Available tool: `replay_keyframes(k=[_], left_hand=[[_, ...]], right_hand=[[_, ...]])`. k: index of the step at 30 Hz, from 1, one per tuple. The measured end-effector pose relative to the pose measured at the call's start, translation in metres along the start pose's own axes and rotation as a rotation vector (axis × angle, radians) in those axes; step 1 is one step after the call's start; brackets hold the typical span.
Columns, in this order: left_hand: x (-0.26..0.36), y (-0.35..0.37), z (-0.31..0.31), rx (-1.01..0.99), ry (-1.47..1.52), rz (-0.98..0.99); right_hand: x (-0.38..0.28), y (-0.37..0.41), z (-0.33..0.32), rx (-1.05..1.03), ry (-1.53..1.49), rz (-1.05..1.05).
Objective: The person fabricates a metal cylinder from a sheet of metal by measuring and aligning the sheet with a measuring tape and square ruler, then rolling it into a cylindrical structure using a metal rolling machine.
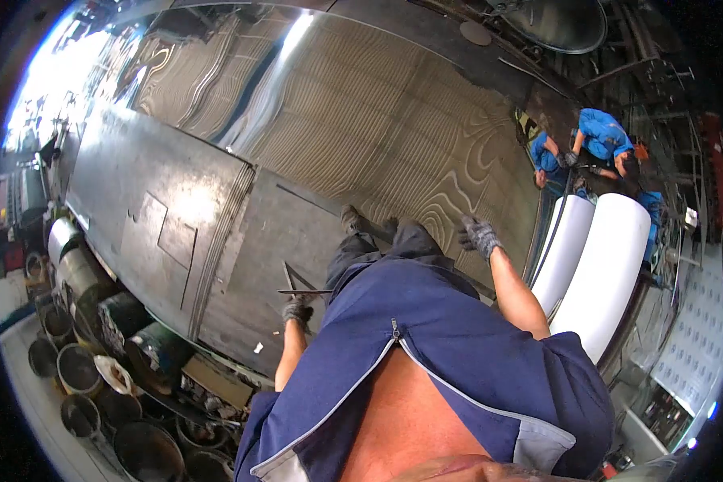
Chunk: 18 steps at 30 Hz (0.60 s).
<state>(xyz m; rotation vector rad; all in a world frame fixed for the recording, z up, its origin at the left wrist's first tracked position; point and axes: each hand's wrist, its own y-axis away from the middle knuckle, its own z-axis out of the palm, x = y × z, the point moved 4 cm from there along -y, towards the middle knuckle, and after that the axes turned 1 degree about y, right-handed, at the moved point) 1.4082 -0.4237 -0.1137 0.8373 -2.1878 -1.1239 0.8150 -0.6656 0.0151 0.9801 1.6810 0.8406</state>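
My left hand (298, 310), in a grey work glove, is closed around a dark metal square (304, 291) with two thin arms meeting at an angle. It is low at my left side, above a dull grey steel plate (249, 273). My right hand (479, 236), gloved too, is out to the right with its fingers apart and holds nothing. Below and beyond it lies a large shiny metal sheet (377, 104) with wavy reflections. My shoe (351, 218) shows near the sheet's lower edge.
Two white rolls (602, 273) stand on my right. Past them, a co-worker in blue (605, 135) bends over, and the sheet reflects blue clothing. Round metal cylinders (84, 273) and open tubes (79, 368) line the left side. Another plate (145, 185) has thin strips on it.
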Motion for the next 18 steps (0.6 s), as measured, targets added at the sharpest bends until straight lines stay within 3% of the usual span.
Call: replay_keyframes(k=[2,4,6,8,9,10,12,15,17,18], left_hand=[[-0.004,-0.049,-0.048,0.283,-0.473,0.509],[0.018,-0.052,-0.11,0.225,0.817,-0.301],[0.039,-0.052,-0.158,0.296,0.916,-0.273],[0.054,-0.07,-0.196,0.281,0.764,-0.098],[0.068,-0.07,-0.206,0.373,1.025,-0.163],[0.08,-0.079,-0.217,0.38,1.031,-0.153],[0.08,-0.115,-0.226,0.344,0.817,-0.113],[0.08,-0.182,-0.216,0.179,-0.112,0.099],[0.136,-0.157,-0.218,0.238,-0.596,0.507],[0.139,-0.128,-0.241,0.246,-0.608,0.52]], right_hand=[[-0.046,0.008,0.02,-0.118,0.084,-0.221],[-0.063,0.008,0.029,-0.096,0.081,-0.242],[-0.072,0.011,0.029,-0.069,0.071,-0.275],[-0.059,-0.003,0.027,-0.038,0.095,-0.2],[-0.05,-0.016,0.023,-0.078,0.086,-0.106],[-0.038,-0.025,0.019,-0.062,0.064,-0.061],[-0.003,-0.037,0.011,-0.029,0.03,0.054],[0.052,-0.046,0.007,-0.032,-0.012,0.249],[0.079,-0.057,0.009,-0.077,-0.039,0.383],[0.08,-0.06,0.011,-0.094,-0.071,0.42]])
